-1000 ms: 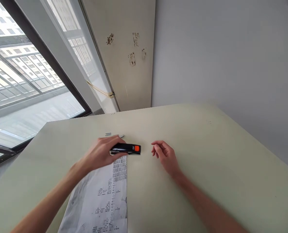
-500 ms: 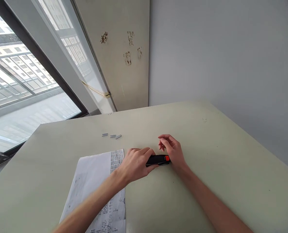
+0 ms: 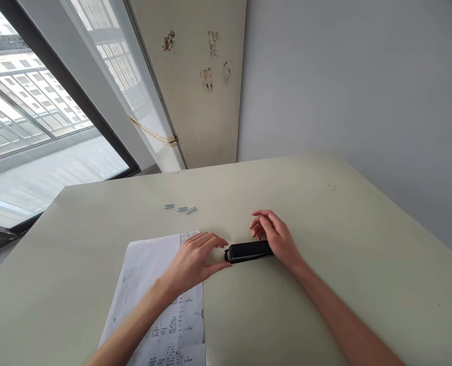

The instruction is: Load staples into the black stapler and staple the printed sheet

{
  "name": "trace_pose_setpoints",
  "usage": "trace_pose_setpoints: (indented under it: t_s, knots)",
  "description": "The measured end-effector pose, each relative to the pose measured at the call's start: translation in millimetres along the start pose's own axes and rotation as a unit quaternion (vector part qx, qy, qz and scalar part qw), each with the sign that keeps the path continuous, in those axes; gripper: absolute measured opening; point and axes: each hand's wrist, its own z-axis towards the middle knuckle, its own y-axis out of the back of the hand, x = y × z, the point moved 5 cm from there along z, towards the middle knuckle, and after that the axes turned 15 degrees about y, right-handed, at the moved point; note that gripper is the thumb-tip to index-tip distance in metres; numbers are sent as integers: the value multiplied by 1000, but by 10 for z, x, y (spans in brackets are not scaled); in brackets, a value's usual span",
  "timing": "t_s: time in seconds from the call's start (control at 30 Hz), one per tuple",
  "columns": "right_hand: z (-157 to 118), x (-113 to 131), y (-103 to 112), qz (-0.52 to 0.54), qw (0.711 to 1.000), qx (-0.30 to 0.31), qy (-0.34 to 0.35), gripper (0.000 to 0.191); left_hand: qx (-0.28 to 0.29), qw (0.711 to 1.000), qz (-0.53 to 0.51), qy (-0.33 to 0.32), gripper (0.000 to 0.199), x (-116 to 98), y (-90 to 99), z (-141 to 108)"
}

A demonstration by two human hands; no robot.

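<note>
The black stapler [image 3: 250, 250] lies on the counter [image 3: 287, 315] between the 2 hands, its long body running from the fingertips of the left hand [image 3: 193, 258] to the heel of the right hand [image 3: 281, 241]. The left hand is open wide, thumb and fingers parted around the stapler's near end; whether the thumb tip touches it or sits just beside it cannot be told. The right hand is loosely curled, with the thumb close to the index finger and nothing visible between them; the far end of the stapler is hidden behind the base of this hand, and I cannot tell whether the hand grips it or how tightly its fingers are closed. Under the left hand and forearm lies a white sheet of paper [image 3: 145, 269] with dark smudges and small print, the print showing mostly to the right of that forearm. Beyond the left hand, 3 small metallic strips [image 3: 182, 209] rest on the counter, 2 of them close together and 1 a little apart to their left. Farther beyond the hands stand a beige panel [image 3: 210, 122] with 4 patches of brown marks and, to its right, a plain grey wall [image 3: 343, 81]
</note>
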Motion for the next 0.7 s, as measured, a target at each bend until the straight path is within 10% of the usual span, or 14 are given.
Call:
trace_pose_setpoints:
  t_s: [0.33,0.7]
  knots:
    - [-12,-26,9,-20,1000,-1,-4,43,-10,999,29,-10,34,-62,-188,43]
    - [-94,130,-121,-98,975,199,23,31,-16,1000,1,-3,19,5,-40,-97]
